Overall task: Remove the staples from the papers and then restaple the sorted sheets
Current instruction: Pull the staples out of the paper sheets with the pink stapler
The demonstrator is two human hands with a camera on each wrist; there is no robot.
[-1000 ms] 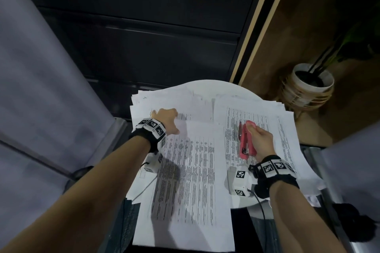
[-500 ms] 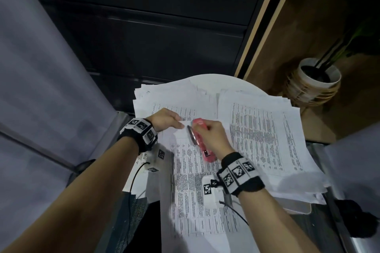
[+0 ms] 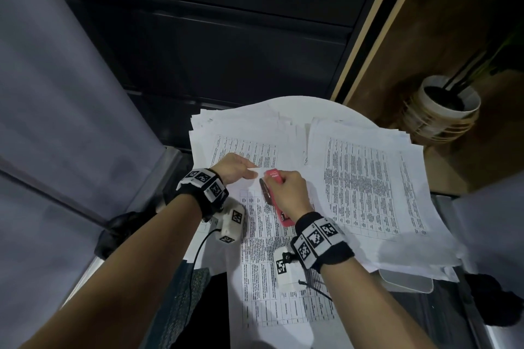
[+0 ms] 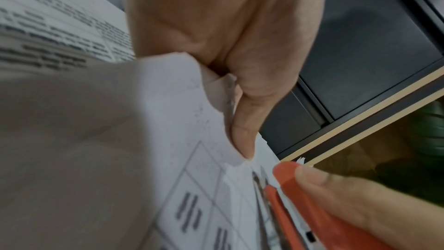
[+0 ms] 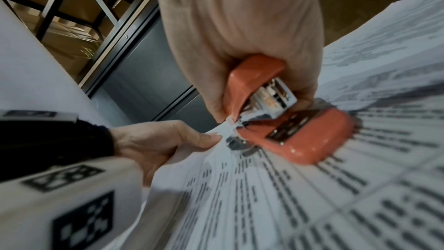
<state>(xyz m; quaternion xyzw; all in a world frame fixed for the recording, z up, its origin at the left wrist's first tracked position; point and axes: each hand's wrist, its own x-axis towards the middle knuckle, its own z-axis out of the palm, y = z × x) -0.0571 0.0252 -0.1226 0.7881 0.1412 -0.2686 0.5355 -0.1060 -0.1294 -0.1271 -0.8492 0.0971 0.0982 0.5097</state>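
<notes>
1. Nearest the body, a set of printed sheets (image 3: 272, 263) lies lengthwise across the round white surface (image 3: 306, 109), its far corner lifted off it.
2. At that corner, the left hand (image 3: 236, 168) pinches the paper between thumb and fingers, holding it taut.
3. Just beside it, the right hand (image 3: 292, 192) is clenched around a red stapler (image 3: 273, 177), whose mouth sits over the pinched corner; the right wrist view shows the paper edge between its two halves.
4. Judged from this, the restapling step is in hand. Whether the staple has been driven cannot be told.
5. The next move calls for a firm squeeze with the corner kept square, so no sheet slips out.
6. Farther off, two loose stacks of papers (image 3: 365, 178) cover the surface, and a potted plant (image 3: 448, 104) stands on the floor beyond.
</notes>
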